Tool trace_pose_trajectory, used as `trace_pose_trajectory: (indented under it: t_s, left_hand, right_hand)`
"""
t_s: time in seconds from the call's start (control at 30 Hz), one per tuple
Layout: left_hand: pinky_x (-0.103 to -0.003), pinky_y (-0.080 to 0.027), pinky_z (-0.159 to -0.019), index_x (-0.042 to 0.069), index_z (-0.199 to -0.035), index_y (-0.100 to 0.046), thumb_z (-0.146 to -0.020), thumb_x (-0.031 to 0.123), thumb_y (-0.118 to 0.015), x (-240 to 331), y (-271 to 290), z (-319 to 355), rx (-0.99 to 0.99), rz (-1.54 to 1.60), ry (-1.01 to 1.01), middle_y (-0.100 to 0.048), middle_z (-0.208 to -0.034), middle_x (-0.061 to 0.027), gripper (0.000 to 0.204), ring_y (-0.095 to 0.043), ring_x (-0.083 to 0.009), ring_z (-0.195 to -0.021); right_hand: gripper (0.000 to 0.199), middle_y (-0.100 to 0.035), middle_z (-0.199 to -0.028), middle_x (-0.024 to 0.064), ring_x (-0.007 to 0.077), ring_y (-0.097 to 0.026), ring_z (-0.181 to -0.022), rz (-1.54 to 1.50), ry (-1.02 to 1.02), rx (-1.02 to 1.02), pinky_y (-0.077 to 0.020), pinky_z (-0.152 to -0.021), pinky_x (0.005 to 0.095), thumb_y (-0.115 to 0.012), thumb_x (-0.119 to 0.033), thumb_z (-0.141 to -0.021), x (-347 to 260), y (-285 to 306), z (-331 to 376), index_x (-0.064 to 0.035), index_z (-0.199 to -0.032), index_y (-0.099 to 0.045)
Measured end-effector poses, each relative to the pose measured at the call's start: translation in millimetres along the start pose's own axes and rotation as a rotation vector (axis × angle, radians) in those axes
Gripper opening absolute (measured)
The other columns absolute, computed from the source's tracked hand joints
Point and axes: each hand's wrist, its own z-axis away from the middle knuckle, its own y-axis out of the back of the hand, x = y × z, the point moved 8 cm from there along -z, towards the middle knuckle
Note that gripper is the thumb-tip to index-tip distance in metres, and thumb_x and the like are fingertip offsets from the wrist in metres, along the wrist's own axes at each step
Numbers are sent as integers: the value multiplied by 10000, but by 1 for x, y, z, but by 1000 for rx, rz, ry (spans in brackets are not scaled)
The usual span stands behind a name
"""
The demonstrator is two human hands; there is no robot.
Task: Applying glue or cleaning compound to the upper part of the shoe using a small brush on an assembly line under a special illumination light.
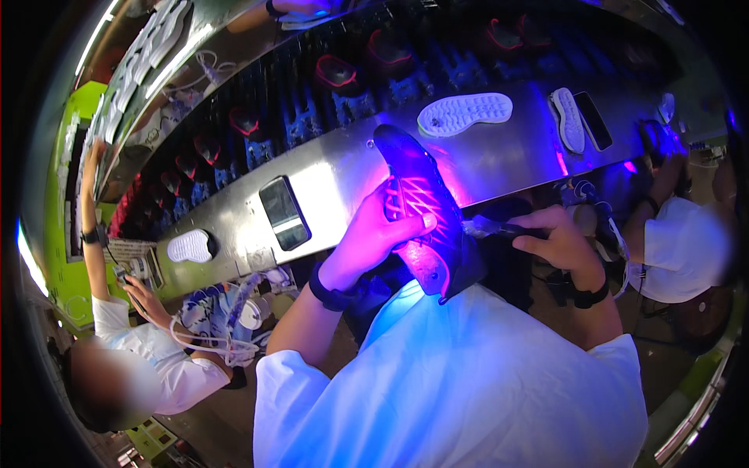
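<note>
A dark shoe upper [427,187] with criss-cross laces, lit purple and pink, is held tilted in front of my chest. My left hand [374,234] grips it from the left side, with the thumb lying across the lacing. From the right, my right hand [550,234] holds a brush [507,228] by its dark handle. The pale bristles are beside the upper's right side; I cannot tell whether they touch it. Beyond the shoe, a white sole [468,111] lies on the metal bench [328,168].
Along the bench's far side runs a rack with several dark, pink-edged shoe uppers [335,72]. Phones [284,212] [593,121] and smaller white soles [189,246] [568,121] lie on the bench. Co-workers sit at left [168,374] and right [679,249], near hanging cables.
</note>
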Motion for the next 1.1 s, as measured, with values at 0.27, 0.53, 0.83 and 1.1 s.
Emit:
trace_pose_trajectory:
  t_s: [0.27, 0.53, 0.83, 1.1]
  left_hand:
    - [-309, -536, -896, 6, -1258, -545, -847, 80, -762, -1, 17, 3, 78, 160, -29, -670, -1095, -62, 470, -665, -150, -985]
    - [-301, -527, -884, 4, -1245, -554, -933, 170, -658, -18, 38, 3, 184, 163, -3, -688, -1065, -75, 369, -680, -152, -951]
    - [-367, -624, -721, 57, -1166, -594, -993, 295, -577, -32, 7, 11, 167, 672, 282, -712, -994, -82, 294, -722, -202, -892]
    - [-404, -632, -812, 74, -1290, -522, -992, 371, -561, -41, -22, 11, -64, 1032, 417, -652, -1146, -156, 423, -698, -289, -984]
  right_hand:
    - [316, -721, -873, 86, 115, -638, -775, 64, -29, -20, -487, -694, 269, -809, -81, -802, -2, -3, 22, 27, -1084, -717]
    - [316, -704, -856, 79, 150, -646, -765, 114, 92, 68, -481, -703, 281, -804, -112, -817, -10, 1, 14, -6, -1103, -723]
    - [329, -659, -764, 86, 170, -607, -661, 273, 295, 131, -463, -630, 295, -798, -148, -797, -56, 30, -7, 0, -1082, -724]
    - [336, -610, -710, 87, 198, -572, -610, 375, 397, 132, -432, -588, 299, -803, -107, -762, -83, 45, -21, -45, -1086, -737]
